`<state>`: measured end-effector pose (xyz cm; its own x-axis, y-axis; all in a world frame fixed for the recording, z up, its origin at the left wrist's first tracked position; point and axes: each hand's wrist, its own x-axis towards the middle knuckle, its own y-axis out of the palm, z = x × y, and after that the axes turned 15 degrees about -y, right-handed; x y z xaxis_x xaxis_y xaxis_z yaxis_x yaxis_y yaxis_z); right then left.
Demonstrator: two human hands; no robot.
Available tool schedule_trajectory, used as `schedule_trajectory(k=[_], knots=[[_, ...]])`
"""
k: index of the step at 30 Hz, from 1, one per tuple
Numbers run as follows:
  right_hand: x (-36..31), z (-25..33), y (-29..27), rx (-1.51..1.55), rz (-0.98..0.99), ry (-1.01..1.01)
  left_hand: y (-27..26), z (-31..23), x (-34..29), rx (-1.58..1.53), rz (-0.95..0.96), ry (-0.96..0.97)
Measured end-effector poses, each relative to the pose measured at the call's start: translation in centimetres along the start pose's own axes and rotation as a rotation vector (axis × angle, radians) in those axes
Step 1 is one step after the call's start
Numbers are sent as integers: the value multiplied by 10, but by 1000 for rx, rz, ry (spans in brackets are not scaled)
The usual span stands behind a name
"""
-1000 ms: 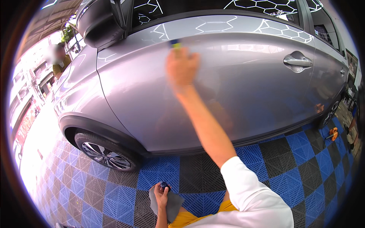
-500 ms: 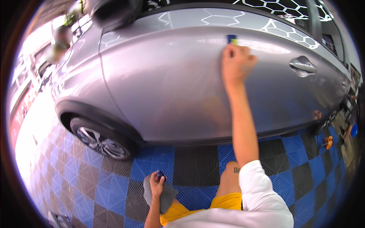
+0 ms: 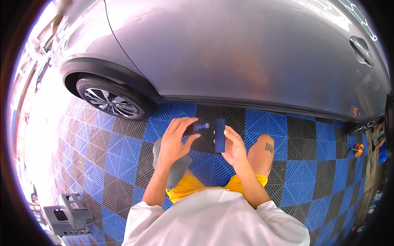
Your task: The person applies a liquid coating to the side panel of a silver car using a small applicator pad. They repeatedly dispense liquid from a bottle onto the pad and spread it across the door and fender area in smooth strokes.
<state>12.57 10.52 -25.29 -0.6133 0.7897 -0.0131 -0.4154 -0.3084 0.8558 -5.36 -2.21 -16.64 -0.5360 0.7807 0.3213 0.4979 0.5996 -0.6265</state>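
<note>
My left hand point(image 3: 177, 137) is closed round a small dark bottle point(image 3: 195, 128), tipped sideways so its blue neck points right. Facing that neck, a short gap away, is a flat dark-blue applicator block point(image 3: 220, 136). My right hand point(image 3: 234, 146) grips the block by its right side with thumb and fingers, its face turned toward the bottle. Both hands are over my lap, apart from the car. A grey cloth point(image 3: 175, 175) is draped over my left knee. Ahead stands the silver-grey car door point(image 3: 230, 53), with soft reflections on its paint.
The front wheel point(image 3: 111, 102) is at the left, and the door handle point(image 3: 361, 51) at the upper right. A grey plastic step stool point(image 3: 69, 215) stands at the lower left. An orange tool point(image 3: 358, 149) lies at the right on the blue and black floor tiles point(image 3: 303, 153).
My right hand has come down off the upper door panel with the block. The left hand has risen with the bottle, bringing the two close together. The view has tilted downward.
</note>
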Motion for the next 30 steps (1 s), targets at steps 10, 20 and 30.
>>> schedule_trajectory(k=[10, 20, 30], knots=[[-23, -19, -35, 106, -112, -1, 26, -10, 14, 409, 50, 369], [-21, -21, -43, 103, -214, -11, 43, -13, 13, 474, 58, 451], [-14, -14, -42, 151, -143, -12, 38, -15, 9, 450, 111, 445]])
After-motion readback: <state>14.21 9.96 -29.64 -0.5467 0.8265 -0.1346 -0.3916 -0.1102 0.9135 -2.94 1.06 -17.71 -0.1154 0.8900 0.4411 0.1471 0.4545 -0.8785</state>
